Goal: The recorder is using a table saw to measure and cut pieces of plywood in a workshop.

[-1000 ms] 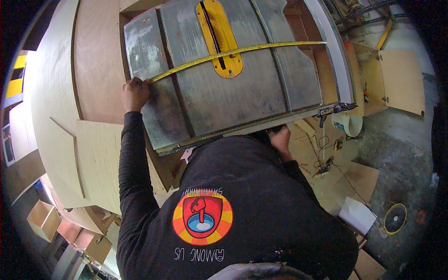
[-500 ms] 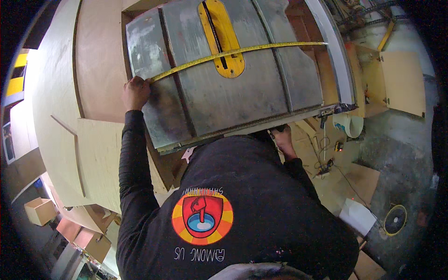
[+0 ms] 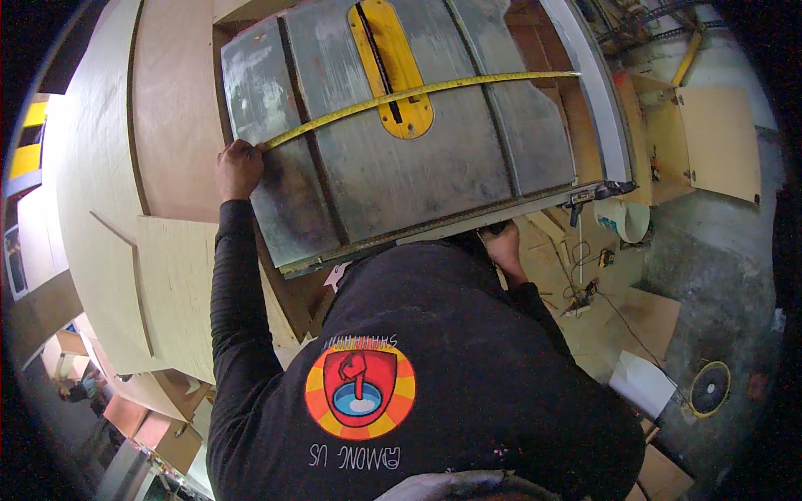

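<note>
A yellow tape measure blade (image 3: 334, 114) stretches across the grey metal top of a table saw (image 3: 418, 171), over the yellow slotted insert plate (image 3: 393, 75). Its far end reaches the pale fence rail (image 3: 597, 100) on the right. My left hand (image 3: 240, 169) is closed on the near end of the blade, at the saw top's left edge. Below the front edge, my right hand (image 3: 503, 248) is closed around a dark part, perhaps a knob or handle, mostly hidden by the edge and my body.
Large plywood sheets (image 3: 100, 184) lie left of the saw. To the right are an open wooden cabinet (image 3: 718, 146), a white bucket (image 3: 625, 220), cords with a small yellow-black item (image 3: 606, 257), and a round fan-like object (image 3: 710, 389). Wooden boxes (image 3: 171, 438) stand at lower left.
The view has shifted slightly. Both hands keep their places, and the tape still spans the saw top. At the far lower left, a wooden box has moved and a blurred figure, perhaps a person, shows beside it.
</note>
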`<action>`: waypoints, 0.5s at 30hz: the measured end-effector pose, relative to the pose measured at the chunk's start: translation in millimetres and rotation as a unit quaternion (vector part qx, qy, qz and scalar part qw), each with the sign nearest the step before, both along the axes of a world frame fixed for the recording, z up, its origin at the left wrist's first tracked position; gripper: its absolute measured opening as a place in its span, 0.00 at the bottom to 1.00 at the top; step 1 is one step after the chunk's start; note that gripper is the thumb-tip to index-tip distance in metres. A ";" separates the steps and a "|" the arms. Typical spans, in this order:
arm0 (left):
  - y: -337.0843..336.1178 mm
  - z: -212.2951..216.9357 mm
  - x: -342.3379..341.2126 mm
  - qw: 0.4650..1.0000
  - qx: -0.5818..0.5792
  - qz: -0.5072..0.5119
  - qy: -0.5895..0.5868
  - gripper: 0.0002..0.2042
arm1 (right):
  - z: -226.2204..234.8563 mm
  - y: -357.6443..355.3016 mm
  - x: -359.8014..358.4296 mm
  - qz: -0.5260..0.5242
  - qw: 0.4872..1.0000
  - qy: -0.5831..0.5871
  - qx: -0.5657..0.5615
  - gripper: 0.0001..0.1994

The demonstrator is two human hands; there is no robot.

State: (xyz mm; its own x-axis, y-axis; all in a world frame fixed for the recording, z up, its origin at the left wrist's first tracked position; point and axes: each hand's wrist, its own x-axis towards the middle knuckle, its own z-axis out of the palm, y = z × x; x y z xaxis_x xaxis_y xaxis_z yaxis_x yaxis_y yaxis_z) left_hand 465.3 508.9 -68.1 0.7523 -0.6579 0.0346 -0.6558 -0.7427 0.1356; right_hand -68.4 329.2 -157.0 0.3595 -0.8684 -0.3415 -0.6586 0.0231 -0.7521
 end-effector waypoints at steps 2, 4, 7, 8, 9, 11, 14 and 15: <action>-4.0 5.8 -2.3 1.000 0.003 -0.008 0.005 0.15 | 1.9 1.9 0.5 -0.014 1.000 0.004 0.012 0.19; -6.7 13.2 -6.3 1.000 0.006 -0.015 0.008 0.14 | -0.2 2.7 -0.9 -0.026 0.999 0.007 0.024 0.20; -5.3 14.5 -7.4 0.999 0.014 -0.035 -0.018 0.14 | 5.3 3.3 3.8 -0.028 0.999 0.015 0.033 0.20; -3.9 12.0 -6.3 1.000 0.003 -0.020 -0.007 0.14 | 9.3 3.7 5.1 -0.028 0.999 0.023 0.033 0.20; -2.7 9.4 -5.0 1.000 -0.008 -0.006 0.005 0.14 | 13.7 3.9 6.6 -0.029 0.999 0.031 0.032 0.20; -0.5 5.0 -1.3 1.000 -0.004 -0.008 0.004 0.14 | 11.2 4.2 6.7 -0.035 0.999 0.022 0.033 0.20; -1.7 4.6 -0.6 1.000 -0.003 -0.006 0.012 0.14 | 13.9 4.4 6.9 -0.027 0.999 0.021 0.008 0.19; -2.6 5.5 -1.1 1.000 -0.008 -0.001 0.020 0.14 | 16.0 4.6 7.1 -0.011 0.999 0.029 -0.016 0.19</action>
State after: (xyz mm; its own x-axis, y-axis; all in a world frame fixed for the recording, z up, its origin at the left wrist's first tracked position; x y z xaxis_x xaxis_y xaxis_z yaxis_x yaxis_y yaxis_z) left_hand 464.2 506.4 -62.6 0.7518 -0.6593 0.0147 -0.6512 -0.7388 0.1736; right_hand -61.3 333.8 -141.1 0.3203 -0.8872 -0.3321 -0.7001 0.0144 -0.7139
